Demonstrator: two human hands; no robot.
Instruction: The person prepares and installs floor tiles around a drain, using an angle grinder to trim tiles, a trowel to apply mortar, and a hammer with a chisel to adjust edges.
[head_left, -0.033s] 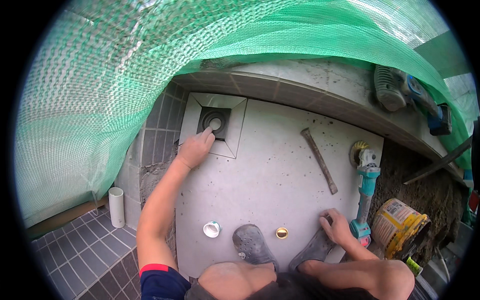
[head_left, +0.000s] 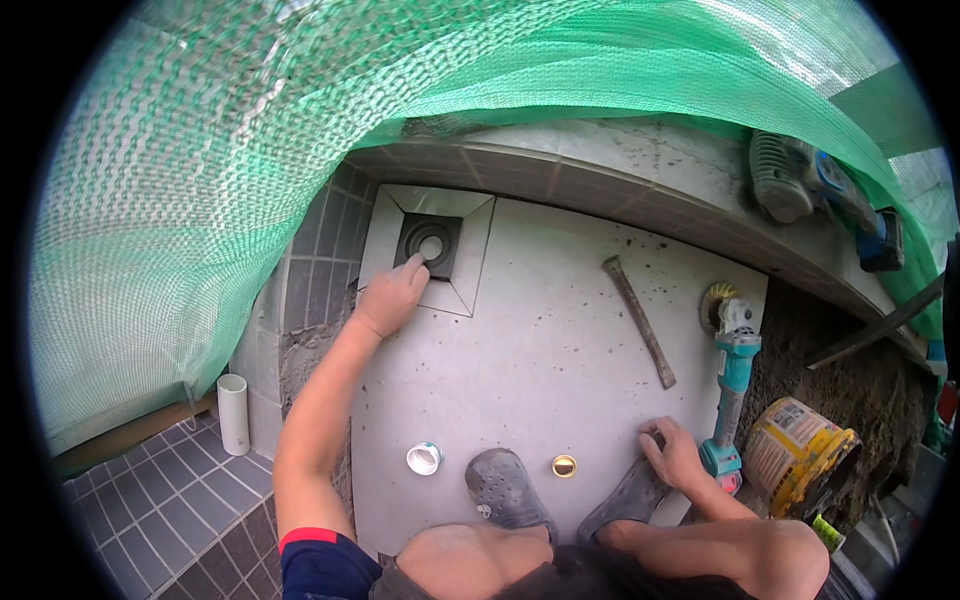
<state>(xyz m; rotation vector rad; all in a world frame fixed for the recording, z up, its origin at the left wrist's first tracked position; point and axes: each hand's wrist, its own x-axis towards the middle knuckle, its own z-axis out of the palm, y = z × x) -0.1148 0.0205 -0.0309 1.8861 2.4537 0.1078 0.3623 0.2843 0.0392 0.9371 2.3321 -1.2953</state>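
Nearest you, your knees fill the lower edge and your two grey clogs (head_left: 508, 492) stand on the large pale floor slab (head_left: 530, 350). Between them lies a small brass ring (head_left: 564, 465), and just to the left a short white pipe fitting (head_left: 424, 458); both look light and would roll or skid if nudged.

Your right hand (head_left: 672, 455) rests by the right clog, fingers curled and pressing down on the slab, holding nothing that shows. Just beside it lies the teal angle grinder (head_left: 732, 380), disc end away from you: heavy and stiff, best taken by the body, never near the disc. A crumpled yellow sack (head_left: 795, 445) lies further right, its far side cut off.

Mid-slab, a hammer (head_left: 640, 320) lies diagonally, well apart from both hands.

Farthest, your left hand (head_left: 392, 298) reaches to the square floor drain (head_left: 432, 243) set in the sloped tile surround (head_left: 475, 255), fingertips together touching the drain's rim. I judge the dark drain insert rigid and probably snug in its recess; its edge is the only purchase, and the round centre offers little to grip. Whether it sits loose or bedded cannot be made out, and your fingers hide its near corner.

Green netting (head_left: 250, 150) blocks everything beyond; on the ledge lies a power tool (head_left: 830, 195), partly hidden.
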